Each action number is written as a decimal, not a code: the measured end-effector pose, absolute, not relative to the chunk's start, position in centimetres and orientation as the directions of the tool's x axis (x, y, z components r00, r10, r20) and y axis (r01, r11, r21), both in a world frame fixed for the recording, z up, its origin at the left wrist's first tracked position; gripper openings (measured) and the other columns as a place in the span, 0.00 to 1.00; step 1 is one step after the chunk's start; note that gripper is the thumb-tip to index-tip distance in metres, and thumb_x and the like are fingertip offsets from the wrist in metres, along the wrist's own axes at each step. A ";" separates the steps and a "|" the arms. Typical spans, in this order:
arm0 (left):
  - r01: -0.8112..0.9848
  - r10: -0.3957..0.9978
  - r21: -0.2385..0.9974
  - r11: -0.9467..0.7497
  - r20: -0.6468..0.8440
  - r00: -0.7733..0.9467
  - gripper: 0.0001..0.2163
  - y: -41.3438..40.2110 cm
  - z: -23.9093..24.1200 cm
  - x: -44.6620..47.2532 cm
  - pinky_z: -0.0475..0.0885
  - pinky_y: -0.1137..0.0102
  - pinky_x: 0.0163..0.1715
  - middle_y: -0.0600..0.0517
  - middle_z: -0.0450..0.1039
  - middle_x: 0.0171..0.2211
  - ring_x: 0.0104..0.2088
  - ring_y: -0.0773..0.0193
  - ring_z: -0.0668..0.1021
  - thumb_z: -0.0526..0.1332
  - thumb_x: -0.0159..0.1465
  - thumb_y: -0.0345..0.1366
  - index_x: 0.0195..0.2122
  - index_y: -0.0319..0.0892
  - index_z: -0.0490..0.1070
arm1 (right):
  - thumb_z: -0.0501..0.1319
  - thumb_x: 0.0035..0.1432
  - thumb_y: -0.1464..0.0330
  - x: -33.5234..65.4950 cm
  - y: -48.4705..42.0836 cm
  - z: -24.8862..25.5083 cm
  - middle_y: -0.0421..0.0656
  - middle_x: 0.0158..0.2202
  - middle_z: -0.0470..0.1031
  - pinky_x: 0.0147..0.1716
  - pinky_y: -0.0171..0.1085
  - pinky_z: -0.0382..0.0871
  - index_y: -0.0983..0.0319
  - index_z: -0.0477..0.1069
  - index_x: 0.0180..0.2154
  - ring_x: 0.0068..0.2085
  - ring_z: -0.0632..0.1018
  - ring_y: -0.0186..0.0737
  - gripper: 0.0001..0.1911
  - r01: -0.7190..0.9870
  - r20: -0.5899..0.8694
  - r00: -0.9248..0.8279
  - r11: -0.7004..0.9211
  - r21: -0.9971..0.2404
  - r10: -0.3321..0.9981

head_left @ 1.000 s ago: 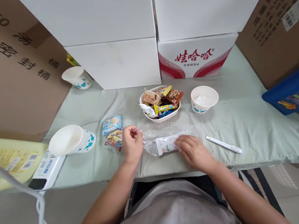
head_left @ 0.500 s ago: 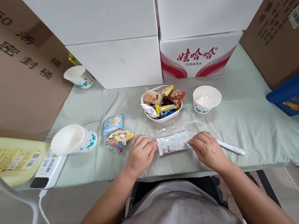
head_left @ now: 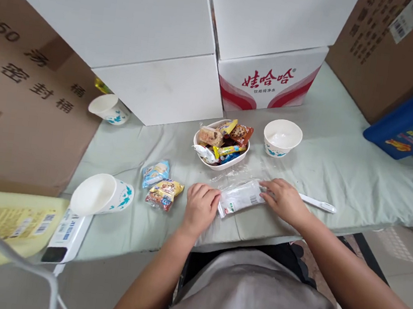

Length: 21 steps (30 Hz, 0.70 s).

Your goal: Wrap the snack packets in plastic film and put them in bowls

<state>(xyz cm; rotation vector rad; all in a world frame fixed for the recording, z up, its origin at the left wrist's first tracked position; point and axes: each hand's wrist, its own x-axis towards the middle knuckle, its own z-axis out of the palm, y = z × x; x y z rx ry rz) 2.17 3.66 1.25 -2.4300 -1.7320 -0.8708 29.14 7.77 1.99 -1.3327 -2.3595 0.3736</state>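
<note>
Flanking a flat white plastic packet printed with green and red marks and a barcode (head_left: 241, 197), a person in a grey top works bare-handed at a table spread with a wrinkled pale-green cloth (head_left: 342, 167). The packet lies near the table's front edge, angled between the two hands. The left hand (head_left: 201, 209) is at its left end, fingers curled and thumb drawn in; whether it pinches the packet cannot be told. The right hand (head_left: 283, 201) is at the opposite end, thumb and fingers slightly parted, its grip on the edge likewise unclear. Crumpled clear plastic film (head_left: 232, 174) spreads just behind the packet. Beyond sits a white oval bowl (head_left: 223, 167) heaped with colourfully wrapped snacks (head_left: 231, 150), with a round white paper bowl with teal print (head_left: 276, 151) to its right. A slim white plastic tool (head_left: 319, 204) extends beside the right hand. Left of the left hand, a light-blue snack packet (head_left: 155, 173) lies against a yellow-and-brown snack packet (head_left: 165, 192).
</note>
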 end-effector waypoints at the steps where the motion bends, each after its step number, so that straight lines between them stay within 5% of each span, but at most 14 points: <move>1: 0.877 0.845 0.278 -0.392 0.486 0.224 0.07 3.4 1.5 2.0 0.68 0.58 0.44 0.47 0.75 0.33 0.39 0.55 0.74 0.58 0.66 0.33 0.35 0.43 0.75 | 0.55 0.65 0.66 29.3 7.5 2.1 0.48 0.36 0.76 0.41 0.45 0.70 0.62 0.74 0.44 0.40 0.75 0.47 0.12 0.738 0.220 -0.487 0.533 -0.415 0.845; 5: 0.820 0.797 0.284 -0.497 0.524 0.302 0.06 1.9 3.5 1.6 0.70 0.58 0.47 0.48 0.76 0.34 0.43 0.55 0.75 0.57 0.65 0.31 0.36 0.44 0.74 | 0.55 0.65 0.69 30.0 5.8 3.1 0.48 0.38 0.77 0.41 0.45 0.67 0.60 0.75 0.39 0.41 0.74 0.46 0.10 0.670 0.352 -0.536 0.640 -0.376 0.768; 8: 0.713 0.814 0.410 -0.570 0.404 0.419 0.07 0.5 5.4 1.5 0.71 0.59 0.50 0.48 0.78 0.39 0.47 0.57 0.76 0.55 0.66 0.30 0.37 0.45 0.73 | 0.55 0.64 0.70 30.8 4.8 4.4 0.48 0.45 0.76 0.48 0.46 0.67 0.58 0.74 0.39 0.50 0.73 0.47 0.08 0.563 0.379 -0.605 0.712 -0.418 0.701; 10: 0.618 0.801 0.541 -0.570 0.199 0.565 0.06 -0.5 6.9 1.4 0.73 0.64 0.45 0.50 0.78 0.39 0.43 0.60 0.79 0.56 0.66 0.31 0.39 0.45 0.73 | 0.57 0.63 0.69 31.4 4.3 5.6 0.47 0.45 0.76 0.48 0.45 0.67 0.59 0.73 0.38 0.50 0.74 0.45 0.06 0.461 0.278 -0.712 0.727 -0.508 0.645; 14: 0.488 0.595 0.741 -0.462 -0.150 0.790 0.06 -1.1 8.8 1.7 0.74 0.71 0.33 0.55 0.79 0.35 0.33 0.65 0.80 0.60 0.65 0.36 0.43 0.49 0.73 | 0.60 0.62 0.59 31.8 3.7 7.6 0.40 0.31 0.76 0.33 0.36 0.67 0.59 0.71 0.35 0.32 0.76 0.37 0.10 0.397 -0.021 -0.843 0.597 -0.697 0.537; 18: 0.592 0.822 0.667 -0.452 0.055 0.567 0.09 1.0 7.3 3.4 0.73 0.65 0.43 0.51 0.77 0.39 0.41 0.61 0.78 0.54 0.68 0.31 0.42 0.46 0.73 | 0.51 0.69 0.61 30.2 4.8 7.0 0.42 0.31 0.75 0.31 0.36 0.66 0.61 0.71 0.36 0.31 0.75 0.37 0.15 0.489 0.040 -0.737 0.574 -0.657 0.674; 21: 0.759 0.893 0.480 -0.440 0.147 0.425 0.16 3.0 4.9 5.2 0.70 0.54 0.50 0.44 0.73 0.49 0.50 0.51 0.73 0.64 0.62 0.34 0.51 0.43 0.70 | 0.49 0.69 0.67 28.6 6.6 4.5 0.49 0.41 0.76 0.43 0.42 0.69 0.63 0.71 0.43 0.43 0.75 0.44 0.14 0.557 0.224 -0.580 0.583 -0.591 0.783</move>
